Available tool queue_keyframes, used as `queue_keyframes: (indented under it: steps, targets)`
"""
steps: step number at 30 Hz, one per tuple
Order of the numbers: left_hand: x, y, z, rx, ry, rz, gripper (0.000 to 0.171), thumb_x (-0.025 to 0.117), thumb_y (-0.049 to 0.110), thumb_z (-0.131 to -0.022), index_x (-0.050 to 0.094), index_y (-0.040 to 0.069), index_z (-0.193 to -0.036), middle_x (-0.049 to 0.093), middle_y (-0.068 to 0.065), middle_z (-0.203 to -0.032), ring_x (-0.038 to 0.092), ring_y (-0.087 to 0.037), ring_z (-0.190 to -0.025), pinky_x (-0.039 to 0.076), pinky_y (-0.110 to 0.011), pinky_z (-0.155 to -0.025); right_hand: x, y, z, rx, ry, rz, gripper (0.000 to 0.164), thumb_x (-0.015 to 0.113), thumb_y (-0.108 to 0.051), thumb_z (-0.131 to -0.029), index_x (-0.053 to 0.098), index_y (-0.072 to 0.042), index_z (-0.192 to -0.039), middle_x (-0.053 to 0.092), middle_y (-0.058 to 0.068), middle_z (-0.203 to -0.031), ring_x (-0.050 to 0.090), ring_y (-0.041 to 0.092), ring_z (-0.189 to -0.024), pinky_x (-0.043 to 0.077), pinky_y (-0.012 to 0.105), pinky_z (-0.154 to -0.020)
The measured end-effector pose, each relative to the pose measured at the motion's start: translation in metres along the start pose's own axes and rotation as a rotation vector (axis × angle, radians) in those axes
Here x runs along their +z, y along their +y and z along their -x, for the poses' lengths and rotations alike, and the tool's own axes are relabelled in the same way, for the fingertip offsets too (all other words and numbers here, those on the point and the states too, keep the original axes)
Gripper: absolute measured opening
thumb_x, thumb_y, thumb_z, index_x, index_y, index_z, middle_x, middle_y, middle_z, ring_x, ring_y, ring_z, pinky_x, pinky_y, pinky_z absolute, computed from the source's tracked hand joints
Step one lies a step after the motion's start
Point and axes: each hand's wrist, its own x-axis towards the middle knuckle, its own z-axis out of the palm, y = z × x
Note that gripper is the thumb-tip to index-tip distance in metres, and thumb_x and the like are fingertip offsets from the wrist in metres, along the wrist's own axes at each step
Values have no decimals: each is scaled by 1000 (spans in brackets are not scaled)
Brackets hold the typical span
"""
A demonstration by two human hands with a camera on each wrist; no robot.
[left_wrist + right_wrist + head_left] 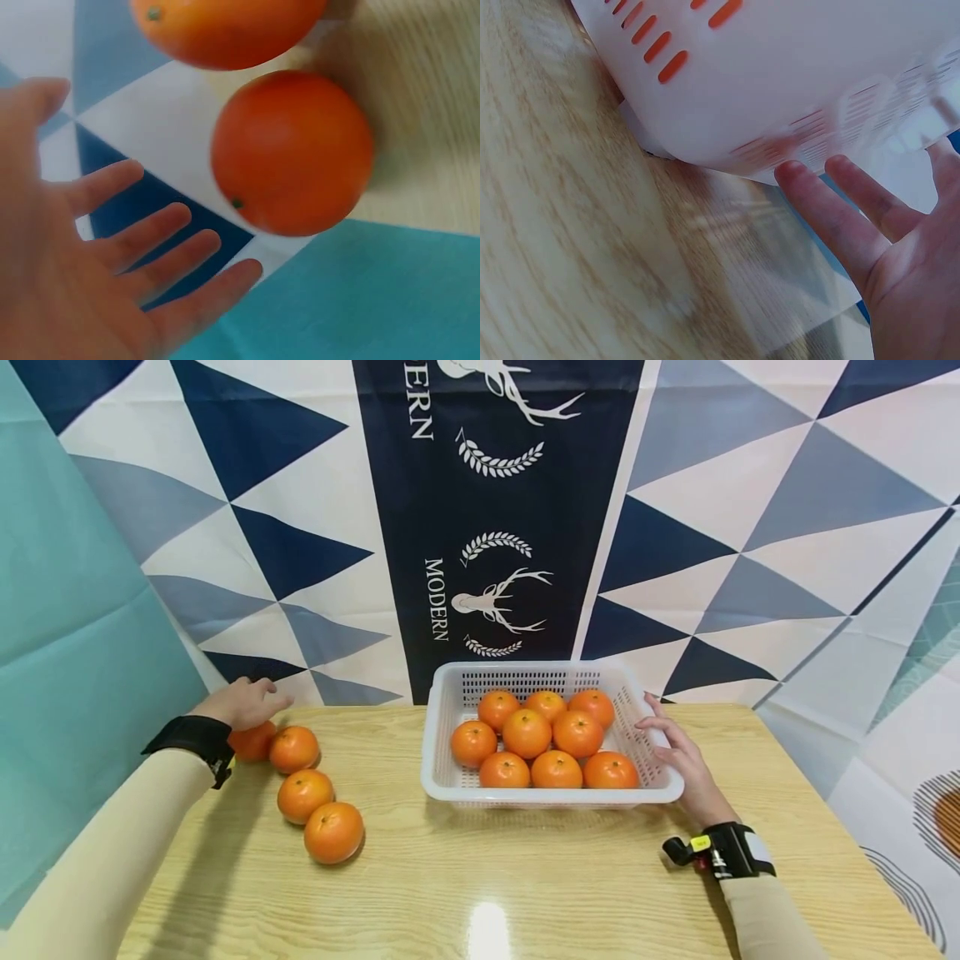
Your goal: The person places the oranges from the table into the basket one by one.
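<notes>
My left hand (242,702) hovers over the farthest left orange mandarin (253,742). In the left wrist view the fingers are spread beside that mandarin (292,154), with a visible gap and nothing in the palm. Several other loose mandarins (333,832) trail toward the near side of the table. A white plastic basket (551,795) holds several mandarins (527,732), one partly resting on others. At the basket's right side is my right hand (688,768), its thumb and a finger resting over the rim. Below the rim, straight fingers (829,214) lie against or close to the outer wall.
The wooden table (405,893) meets a patterned cloth backdrop (322,527) along its far edge. A teal cloth (75,652) hangs on the left. Each wrist wears a black strap (738,852) with a small device.
</notes>
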Motion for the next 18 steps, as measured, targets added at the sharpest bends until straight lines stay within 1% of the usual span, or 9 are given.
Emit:
queue_keyframes:
  steps: [2, 4, 6, 7, 11, 13, 16, 18]
  targets:
    - [6, -5, -1, -3, -9, 5, 85, 42, 60, -113, 47, -14, -154, 44, -52, -155, 56, -62, -132, 48, -76, -119, 0, 0, 0, 0, -2, 0, 39, 41, -4, -109, 65, -16, -138, 5, -1, -194, 7, 19, -177, 42, 8, -117]
    - [10, -8, -1, -15, -22, 15, 85, 42, 59, -112, 46, -14, -154, 42, -54, -155, 54, -64, -133, 48, -77, -119, 1, 1, 0, 3, -2, 2, 39, 41, -5, -110, 65, -16, -139, 4, 0, -194, 7, 19, -177, 42, 8, -117]
    - [13, -9, -1, -43, -45, 49, 85, 42, 60, -112, 45, -14, -155, 38, -56, -157, 51, -66, -136, 46, -78, -120, 1, 1, 0, 1, -4, 1, 39, 41, -4, -110, 65, -16, -139, 4, 0, -194, 6, 20, -177, 42, 8, -117]
    - [14, -10, -1, -60, -53, 69, 84, 43, 59, -111, 45, -13, -155, 38, -56, -157, 50, -66, -137, 46, -78, -120, 1, 0, 0, -2, -5, 0, 39, 41, -4, -110, 65, -15, -139, 4, 0, -194, 5, 20, -177, 42, 8, -118]
    - [19, -11, 0, -72, -55, 118, 84, 45, 57, -110, 46, -15, -153, 43, -53, -156, 52, -64, -137, 46, -75, -120, 1, -1, -1, -9, -3, -1, 40, 41, -4, -110, 65, -17, -138, 5, -1, -194, 3, 21, -178, 41, 8, -119]
    - [22, -12, 0, -62, -43, 100, 84, 45, 55, -111, 45, -17, -154, 46, -52, -155, 53, -64, -138, 48, -73, -120, 1, -1, -1, -7, -2, 0, 39, 41, -4, -110, 65, -17, -138, 5, -1, -194, 4, 19, -178, 41, 9, -119]
    - [26, -12, 1, -51, -50, 71, 84, 44, 53, -113, 43, -19, -155, 44, -53, -157, 50, -67, -141, 47, -74, -120, 1, -1, -1, -1, -1, 0, 39, 41, -4, -110, 65, -16, -138, 4, 0, -194, 4, 19, -177, 41, 9, -119]
    - [29, -13, 0, -47, -52, 53, 83, 43, 53, -113, 43, -19, -155, 45, -54, -156, 51, -67, -141, 49, -73, -119, 1, -1, -1, 3, 2, 2, 40, 41, -4, -109, 65, -17, -138, 4, 0, -194, 4, 20, -178, 41, 9, -119]
